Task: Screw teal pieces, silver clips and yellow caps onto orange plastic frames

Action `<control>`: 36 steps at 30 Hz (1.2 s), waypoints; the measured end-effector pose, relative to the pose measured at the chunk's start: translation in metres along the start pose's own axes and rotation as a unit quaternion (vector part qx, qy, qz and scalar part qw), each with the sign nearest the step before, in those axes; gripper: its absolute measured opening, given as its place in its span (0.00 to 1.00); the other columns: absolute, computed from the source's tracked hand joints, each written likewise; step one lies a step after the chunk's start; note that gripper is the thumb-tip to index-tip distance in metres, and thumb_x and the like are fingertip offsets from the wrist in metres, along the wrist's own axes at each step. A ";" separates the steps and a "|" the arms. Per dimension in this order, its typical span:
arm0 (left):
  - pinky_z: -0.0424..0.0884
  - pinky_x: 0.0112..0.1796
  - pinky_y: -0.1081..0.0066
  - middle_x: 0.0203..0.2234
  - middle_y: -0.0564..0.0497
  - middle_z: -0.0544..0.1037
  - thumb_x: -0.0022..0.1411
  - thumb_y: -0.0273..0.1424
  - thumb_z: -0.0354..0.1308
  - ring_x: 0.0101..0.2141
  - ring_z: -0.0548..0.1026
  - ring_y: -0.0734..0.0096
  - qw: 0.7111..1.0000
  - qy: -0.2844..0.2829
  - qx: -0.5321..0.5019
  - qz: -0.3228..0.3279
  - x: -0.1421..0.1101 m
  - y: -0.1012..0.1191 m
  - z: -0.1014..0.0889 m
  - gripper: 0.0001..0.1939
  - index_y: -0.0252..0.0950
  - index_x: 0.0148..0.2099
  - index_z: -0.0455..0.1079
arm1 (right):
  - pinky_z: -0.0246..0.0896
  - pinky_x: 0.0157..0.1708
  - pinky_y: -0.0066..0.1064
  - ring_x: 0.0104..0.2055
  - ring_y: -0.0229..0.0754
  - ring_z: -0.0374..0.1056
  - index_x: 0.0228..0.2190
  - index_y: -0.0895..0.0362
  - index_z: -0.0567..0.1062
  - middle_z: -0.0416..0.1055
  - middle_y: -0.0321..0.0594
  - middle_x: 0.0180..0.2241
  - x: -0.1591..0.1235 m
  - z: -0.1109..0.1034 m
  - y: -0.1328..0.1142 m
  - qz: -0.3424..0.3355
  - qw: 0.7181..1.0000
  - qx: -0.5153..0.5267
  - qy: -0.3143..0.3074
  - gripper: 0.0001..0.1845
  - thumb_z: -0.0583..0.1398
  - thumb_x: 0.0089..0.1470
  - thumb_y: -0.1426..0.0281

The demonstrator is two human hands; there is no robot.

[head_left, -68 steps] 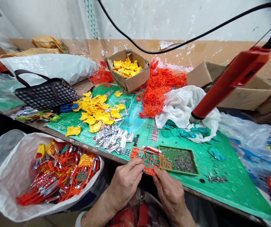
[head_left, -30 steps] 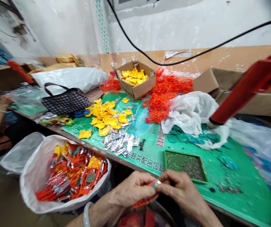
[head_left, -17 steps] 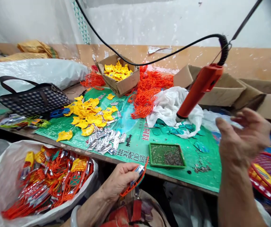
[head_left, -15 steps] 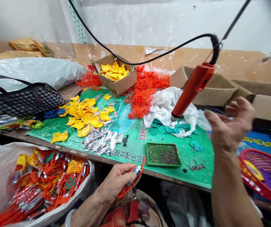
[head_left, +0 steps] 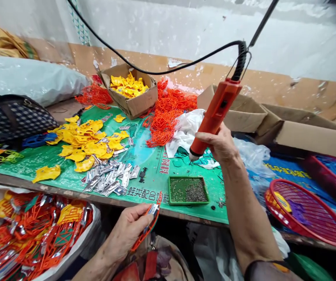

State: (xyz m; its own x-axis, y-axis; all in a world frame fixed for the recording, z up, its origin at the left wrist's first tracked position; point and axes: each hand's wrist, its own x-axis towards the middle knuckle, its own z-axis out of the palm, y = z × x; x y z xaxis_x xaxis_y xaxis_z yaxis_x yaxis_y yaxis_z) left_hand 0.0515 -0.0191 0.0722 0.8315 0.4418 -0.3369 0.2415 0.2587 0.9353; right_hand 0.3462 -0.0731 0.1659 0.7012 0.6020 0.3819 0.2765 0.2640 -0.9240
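Observation:
My left hand [head_left: 129, 228] pinches an orange plastic piece [head_left: 138, 242] with a silvery metal plate [head_left: 153, 210] on it, just in front of the table edge. Wrapped around a red electric screwdriver [head_left: 211, 117] is my right hand [head_left: 222, 144]; the tool hangs from a black cord and tilts with its tip down to the left. Below that tip stands a green tray [head_left: 172, 191] with many small dark screws [head_left: 196, 192] in it. Silvery metal plates [head_left: 109, 177] lie heaped on the green sheet, beside a pile of yellow plastic pieces [head_left: 82, 140].
A white sack [head_left: 93, 226] full of assembled orange and yellow pieces stands at the lower left. Farther back are a cardboard box [head_left: 143, 103] of yellow parts and tangled orange pieces [head_left: 164, 121]. A red basket [head_left: 326, 230] sits at the right. The black cord [head_left: 168, 73] hangs across the view.
My right hand, open and apart from the screwdriver before, has closed around it. My left hand still holds the orange piece. The whole view has shifted to the right.

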 end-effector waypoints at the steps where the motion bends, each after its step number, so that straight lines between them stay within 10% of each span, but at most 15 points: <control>1: 0.61 0.34 0.74 0.29 0.53 0.74 0.60 0.38 0.58 0.31 0.65 0.71 1.000 0.000 0.009 0.004 0.001 0.001 0.001 0.13 0.35 0.41 0.78 | 0.65 0.31 0.32 0.30 0.36 0.64 0.34 0.55 0.70 0.67 0.31 0.30 -0.007 0.002 -0.002 0.011 1.000 0.000 0.003 0.23 0.68 0.31 0.71; 12: 0.57 0.32 0.74 0.26 0.55 0.67 0.60 0.39 0.57 0.29 0.60 0.73 0.999 -0.001 0.045 0.020 0.013 -0.020 0.005 0.12 0.35 0.35 0.74 | 0.62 0.24 0.33 0.22 0.37 0.64 0.37 0.57 0.72 0.69 0.30 0.23 -0.064 0.036 0.030 0.075 0.991 0.035 0.108 0.23 0.68 0.35 0.68; 23: 0.53 0.28 0.75 0.24 0.55 0.66 0.56 0.37 0.60 0.26 0.58 0.76 0.998 0.012 -0.046 -0.036 0.017 -0.017 0.011 0.12 0.32 0.36 0.73 | 0.66 0.31 0.37 0.26 0.40 0.67 0.21 0.57 0.73 0.70 0.34 0.22 -0.076 0.048 0.052 0.058 0.992 0.042 0.109 0.08 0.67 0.34 0.71; 36: 0.54 0.27 0.77 0.24 0.56 0.66 0.54 0.38 0.62 0.25 0.59 0.77 0.995 0.019 -0.076 -0.059 0.017 -0.013 0.012 0.13 0.33 0.37 0.74 | 0.65 0.29 0.35 0.23 0.38 0.65 0.28 0.58 0.74 0.70 0.31 0.21 -0.079 0.049 0.048 0.063 0.991 0.041 0.108 0.12 0.67 0.35 0.73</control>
State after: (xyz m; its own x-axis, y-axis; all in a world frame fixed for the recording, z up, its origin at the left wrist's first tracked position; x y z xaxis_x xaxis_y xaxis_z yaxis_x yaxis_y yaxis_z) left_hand 0.0681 -0.0254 0.0556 0.7809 0.4323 -0.4509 0.2556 0.4375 0.8621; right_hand 0.2718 -0.0710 0.0920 0.8532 0.4615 0.2431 0.1300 0.2632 -0.9559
